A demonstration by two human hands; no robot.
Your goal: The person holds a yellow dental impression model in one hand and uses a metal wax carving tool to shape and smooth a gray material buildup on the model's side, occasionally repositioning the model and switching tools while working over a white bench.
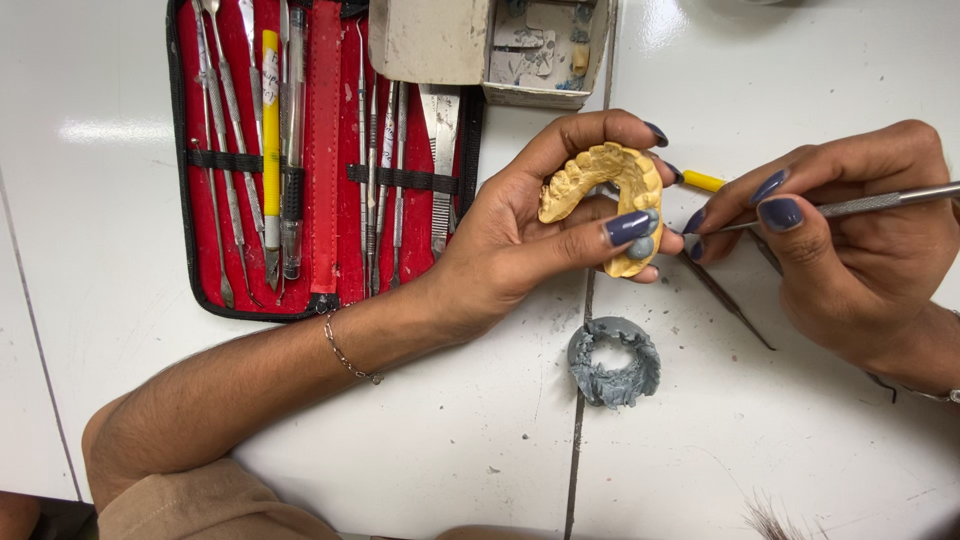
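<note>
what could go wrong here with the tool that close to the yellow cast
1. The metal tool in the right hand points at the yellow dental cast beside the left hand thumb; a slip might jab it.
2. The cast is pinched by fingertips only; it could drop onto the grey mould.

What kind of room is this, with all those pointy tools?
Probably a dental lab or classroom bench. The left hand holds a yellow model of teeth, a grey tooth-shaped mould lies on the white table, and a red case holds metal instruments.
</note>
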